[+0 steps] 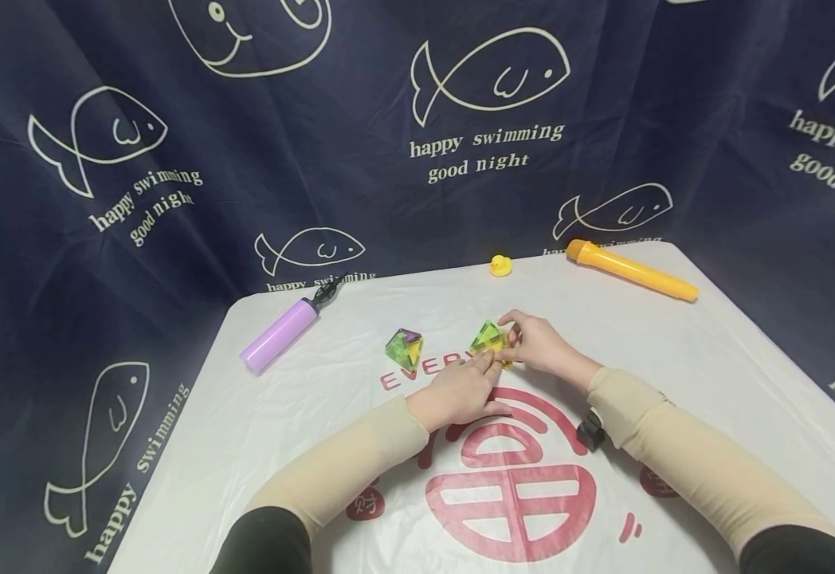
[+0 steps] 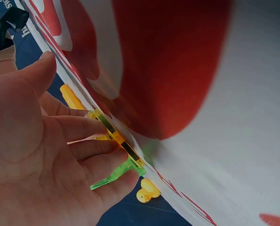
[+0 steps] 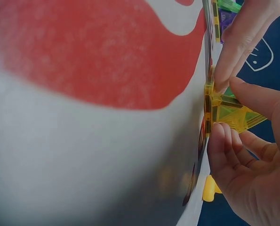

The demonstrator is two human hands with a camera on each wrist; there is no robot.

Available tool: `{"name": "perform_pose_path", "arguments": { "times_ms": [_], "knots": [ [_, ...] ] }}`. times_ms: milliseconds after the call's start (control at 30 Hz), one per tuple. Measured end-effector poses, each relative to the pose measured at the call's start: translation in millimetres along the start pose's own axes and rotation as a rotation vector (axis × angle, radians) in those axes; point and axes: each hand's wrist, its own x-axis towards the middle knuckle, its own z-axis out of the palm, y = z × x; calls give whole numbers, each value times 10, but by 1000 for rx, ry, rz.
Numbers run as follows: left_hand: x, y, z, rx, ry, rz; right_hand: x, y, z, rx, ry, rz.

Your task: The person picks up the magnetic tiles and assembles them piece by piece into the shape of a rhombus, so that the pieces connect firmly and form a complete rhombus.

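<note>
Two small builds of translucent magnetic tiles stand on the white cloth. The left pyramid [image 1: 404, 348] shows green, purple and yellow faces and stands apart from both hands. Both hands meet at the other build, of green tile [image 1: 488, 332] and yellow tiles [image 3: 231, 117]. My left hand [image 1: 460, 391] lies low over the cloth, its extended fingertips touching the near lower edge of this build. From the right, my right hand [image 1: 541, 344] pinches an upright yellow tile between thumb and fingers. A flat yellow tile [image 2: 118, 137] forms the base, partly hidden behind the left fingers.
A purple hand pump [image 1: 279, 335] with a black end lies at the left. Along the far edge sit a yellow rubber duck [image 1: 500, 265] and an orange-yellow stick [image 1: 633, 271]. Dark blue fish-print curtains [image 1: 489, 199] close off the back. Red printing marks the cloth [image 1: 346, 319].
</note>
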Motion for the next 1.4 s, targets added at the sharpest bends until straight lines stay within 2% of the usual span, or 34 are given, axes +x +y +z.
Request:
{"name": "perform_pose_path", "arguments": {
  "times_ms": [467, 567, 700, 800, 900, 967, 1033, 1133, 1233, 1300, 1400],
  "knots": [
    [-7, -22, 18, -17, -4, -3, 30, -4, 28, -13, -32, 25],
    [-17, -44, 32, -26, -1, 3, 35, 3, 27, -11, -35, 9],
    [-97, -94, 24, -62, 34, 46, 28, 26, 11, -22, -29, -42],
    [-221, -159, -8, -134, 80, 97, 17, 49, -27, -36, -33, -90],
    [-383, -270, -4, -276, 142, 149, 11, 76, -83, -25, -80, -130],
    [-496, -365, 21, -383, 216, 176, 16, 102, -115, -17, -128, -136],
    [-608, -470, 55, -481, 326, 180, 22, 134, -144, -12, -178, -142],
    [-741, -645, 91, -569, 523, 120, 32, 176, -170, -9, -233, -132],
    [-815, -843, 132, -642, 666, -32, 42, 214, -182, 6, -270, -126],
    [-829, -987, 168, -686, 707, -148, 47, 224, -185, 16, -286, -110],
    [-821, -1183, 239, -773, 702, -287, 56, 220, -185, 14, -303, -82]
  ]
}}
